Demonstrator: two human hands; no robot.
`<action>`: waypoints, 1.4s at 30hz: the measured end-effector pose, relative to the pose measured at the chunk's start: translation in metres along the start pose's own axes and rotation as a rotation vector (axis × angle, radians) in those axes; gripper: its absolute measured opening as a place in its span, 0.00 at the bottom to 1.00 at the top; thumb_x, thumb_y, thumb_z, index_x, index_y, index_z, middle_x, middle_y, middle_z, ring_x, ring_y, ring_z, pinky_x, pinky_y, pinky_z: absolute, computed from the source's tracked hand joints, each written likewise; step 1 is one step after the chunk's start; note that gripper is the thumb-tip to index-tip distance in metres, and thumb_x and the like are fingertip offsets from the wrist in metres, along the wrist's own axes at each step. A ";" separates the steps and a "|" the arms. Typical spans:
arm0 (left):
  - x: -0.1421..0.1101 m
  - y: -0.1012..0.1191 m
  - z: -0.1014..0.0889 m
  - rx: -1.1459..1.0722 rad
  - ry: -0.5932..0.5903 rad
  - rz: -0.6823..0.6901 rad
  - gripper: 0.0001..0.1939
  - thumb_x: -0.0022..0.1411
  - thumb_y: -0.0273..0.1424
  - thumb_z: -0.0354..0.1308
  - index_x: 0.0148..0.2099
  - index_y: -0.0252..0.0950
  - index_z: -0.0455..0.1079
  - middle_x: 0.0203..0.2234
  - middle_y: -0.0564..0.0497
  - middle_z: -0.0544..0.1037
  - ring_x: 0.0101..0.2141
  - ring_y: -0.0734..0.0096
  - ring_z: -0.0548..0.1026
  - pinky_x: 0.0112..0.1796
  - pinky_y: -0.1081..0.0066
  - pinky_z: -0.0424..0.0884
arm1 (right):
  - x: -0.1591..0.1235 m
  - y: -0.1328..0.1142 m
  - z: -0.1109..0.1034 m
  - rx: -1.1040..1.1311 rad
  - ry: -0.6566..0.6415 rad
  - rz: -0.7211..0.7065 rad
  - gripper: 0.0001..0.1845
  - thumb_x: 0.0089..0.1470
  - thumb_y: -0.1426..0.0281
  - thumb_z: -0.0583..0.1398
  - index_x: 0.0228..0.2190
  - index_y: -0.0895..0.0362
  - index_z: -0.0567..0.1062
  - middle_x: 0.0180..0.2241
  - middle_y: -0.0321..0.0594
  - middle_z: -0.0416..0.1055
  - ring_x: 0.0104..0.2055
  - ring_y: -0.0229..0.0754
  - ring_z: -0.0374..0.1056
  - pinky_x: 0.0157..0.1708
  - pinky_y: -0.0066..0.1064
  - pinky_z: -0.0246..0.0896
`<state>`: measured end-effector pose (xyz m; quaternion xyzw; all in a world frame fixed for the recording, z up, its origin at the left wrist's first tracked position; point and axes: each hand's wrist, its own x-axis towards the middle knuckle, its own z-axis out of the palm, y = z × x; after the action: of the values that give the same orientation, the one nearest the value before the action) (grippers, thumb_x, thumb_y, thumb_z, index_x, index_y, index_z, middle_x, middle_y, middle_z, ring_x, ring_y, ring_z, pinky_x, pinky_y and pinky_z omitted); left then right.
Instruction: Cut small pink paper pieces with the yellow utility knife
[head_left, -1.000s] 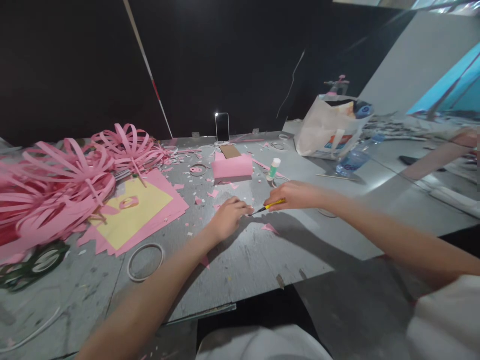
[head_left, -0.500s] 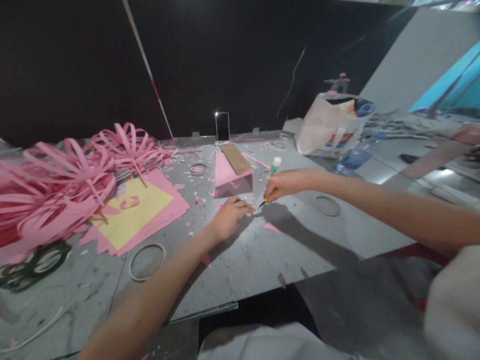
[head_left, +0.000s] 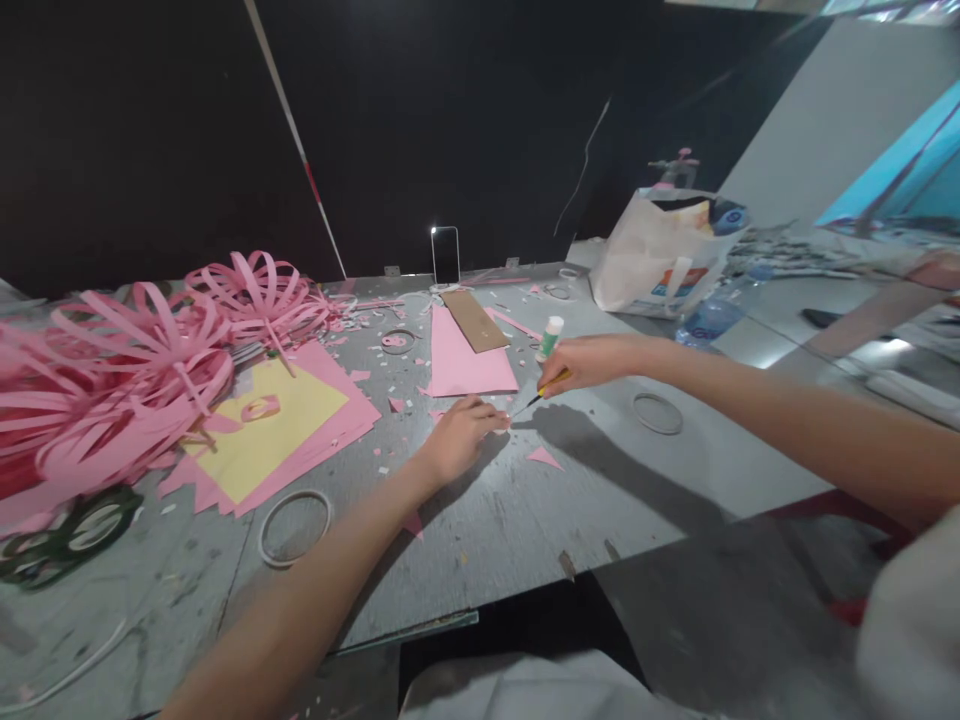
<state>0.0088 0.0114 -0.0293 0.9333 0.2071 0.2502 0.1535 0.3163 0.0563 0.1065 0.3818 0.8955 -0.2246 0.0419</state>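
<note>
My right hand (head_left: 559,365) is closed round a yellow-handled craft knife (head_left: 551,385), its thin dark tip pointing left and down at the table. Just left of that tip, my left hand (head_left: 465,435) rests low on the tabletop, fingers bent together at a tiny pale piece too small to name. A pink paper sheet (head_left: 465,365) lies flat beyond my hands, and a brown cardboard strip (head_left: 475,322) rests across it. Behind my right hand stands a glue stick (head_left: 551,335), white-capped and green. A pink paper scrap (head_left: 544,457) lies on the near side of the knife.
Pink paper-strip loops (head_left: 142,350) fill the left side, beside yellow paper (head_left: 277,420) on pink sheets. Green-handled scissors (head_left: 82,530) and a tape roll (head_left: 296,528) lie nearer. A phone (head_left: 445,255) stands at the back; a white bag (head_left: 637,260) and plastic bottle (head_left: 709,318) are right.
The near edge of the pink sheet was raised and has dropped flat. My right hand has shifted slightly right with the knife, whose tip has drawn a little away from my left fingers.
</note>
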 end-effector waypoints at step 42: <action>-0.017 0.015 -0.016 -0.163 0.022 -0.232 0.37 0.62 0.11 0.49 0.68 0.44 0.66 0.56 0.43 0.75 0.57 0.57 0.77 0.57 0.55 0.77 | 0.028 -0.017 0.106 0.328 0.229 -0.040 0.18 0.64 0.62 0.67 0.53 0.47 0.87 0.39 0.42 0.86 0.39 0.50 0.76 0.40 0.39 0.68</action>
<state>-0.0082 -0.0068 -0.0170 0.8846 0.2944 0.2571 0.2544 0.2744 0.0183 0.0114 0.3888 0.8532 -0.3233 -0.1277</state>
